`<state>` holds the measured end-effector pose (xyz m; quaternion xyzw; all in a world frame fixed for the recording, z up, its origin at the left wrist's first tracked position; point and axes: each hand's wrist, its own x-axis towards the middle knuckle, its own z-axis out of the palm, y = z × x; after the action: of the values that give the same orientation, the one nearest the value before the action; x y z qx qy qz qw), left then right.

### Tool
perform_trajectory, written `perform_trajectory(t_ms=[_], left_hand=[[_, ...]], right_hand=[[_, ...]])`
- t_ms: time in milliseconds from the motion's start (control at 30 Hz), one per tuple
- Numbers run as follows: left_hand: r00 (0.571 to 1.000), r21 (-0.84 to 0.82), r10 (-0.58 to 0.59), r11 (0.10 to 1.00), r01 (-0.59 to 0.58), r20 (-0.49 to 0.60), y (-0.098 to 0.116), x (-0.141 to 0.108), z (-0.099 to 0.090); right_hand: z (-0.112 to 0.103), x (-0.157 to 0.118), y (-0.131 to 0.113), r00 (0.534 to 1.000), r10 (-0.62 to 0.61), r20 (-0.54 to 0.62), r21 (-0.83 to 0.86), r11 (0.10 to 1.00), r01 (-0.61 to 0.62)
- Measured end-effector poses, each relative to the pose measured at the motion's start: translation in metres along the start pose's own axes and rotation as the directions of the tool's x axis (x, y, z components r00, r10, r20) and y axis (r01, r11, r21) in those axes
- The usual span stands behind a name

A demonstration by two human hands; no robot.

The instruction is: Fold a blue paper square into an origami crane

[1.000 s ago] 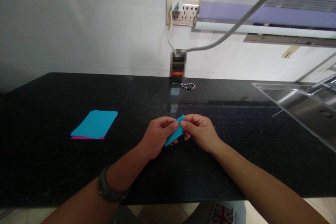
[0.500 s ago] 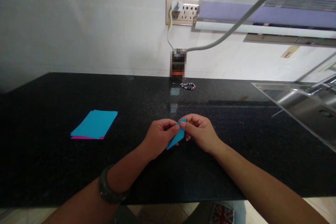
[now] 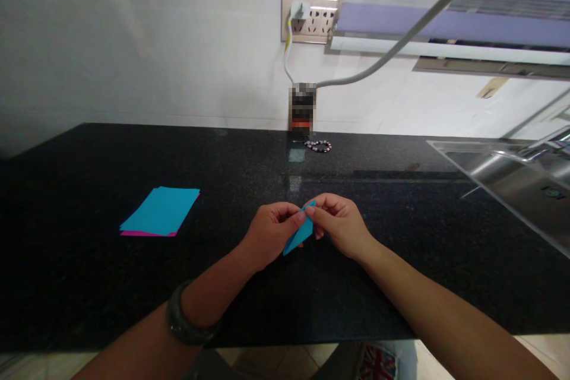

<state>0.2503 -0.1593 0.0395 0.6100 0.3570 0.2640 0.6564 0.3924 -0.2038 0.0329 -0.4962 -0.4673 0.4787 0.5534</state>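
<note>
A small piece of folded blue paper (image 3: 300, 236) is held up between my two hands, over the dark countertop. My left hand (image 3: 270, 233) pinches its upper left edge, thumb on top. On the other side my right hand (image 3: 341, 222) grips the upper corner between thumb and fingers. Both thumbs lie close together near the top of the paper, and the fingers behind it are mostly hidden. The paper's lower end tapers to a point towards me. A dark bangle (image 3: 189, 316) circles my left wrist.
A stack of blue and pink paper sheets (image 3: 162, 211) lies to the left on the black countertop (image 3: 231, 166). Towards the wall are a beaded bracelet (image 3: 319, 146) and a blurred-out box (image 3: 303, 110) with cables. A steel sink (image 3: 525, 172) is set in at the right.
Almost nothing differs. The folded paper's lower tip has shifted very slightly, while both hands keep their hold in the same place.
</note>
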Motion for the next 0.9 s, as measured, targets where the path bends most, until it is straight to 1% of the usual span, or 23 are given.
perform_trajectory(t_ms=[100, 300, 533, 633, 767, 900], left_hand=[[1.0, 0.017, 0.007, 1.0, -0.007, 0.004, 0.0, 0.0001, 0.0], [1.0, 0.077, 0.024, 0.997, -0.025, 0.012, -0.0012, -0.0003, -0.0001], [0.998, 0.12, 0.059, 0.991, -0.062, 0.03, -0.0039, 0.0011, -0.001], [0.998, 0.113, 0.058, 0.992, -0.062, 0.036, -0.0042, 0.0008, -0.0007], [0.999, 0.097, 0.04, 0.994, -0.043, 0.03, -0.0043, 0.0004, -0.0008], [0.999, 0.086, 0.047, 0.995, -0.047, 0.006, -0.0037, 0.0008, -0.0004]], right_hand=[[0.0002, 0.0, 0.0008, 1.0, 0.0, -0.007, -0.007, 1.0, 0.0], [0.0008, 0.0003, 0.0023, 1.0, 0.026, 0.001, -0.072, 0.997, -0.026], [0.001, -0.0004, 0.0014, 0.998, 0.035, -0.042, -0.081, 0.996, -0.038], [0.0002, 0.0004, 0.0028, 0.998, 0.023, -0.053, -0.084, 0.996, -0.028], [-0.0014, 0.0023, 0.0043, 1.0, -0.002, -0.017, -0.058, 0.998, 0.001], [-0.0017, 0.0021, 0.0039, 1.0, 0.012, 0.002, -0.058, 0.998, -0.012]])
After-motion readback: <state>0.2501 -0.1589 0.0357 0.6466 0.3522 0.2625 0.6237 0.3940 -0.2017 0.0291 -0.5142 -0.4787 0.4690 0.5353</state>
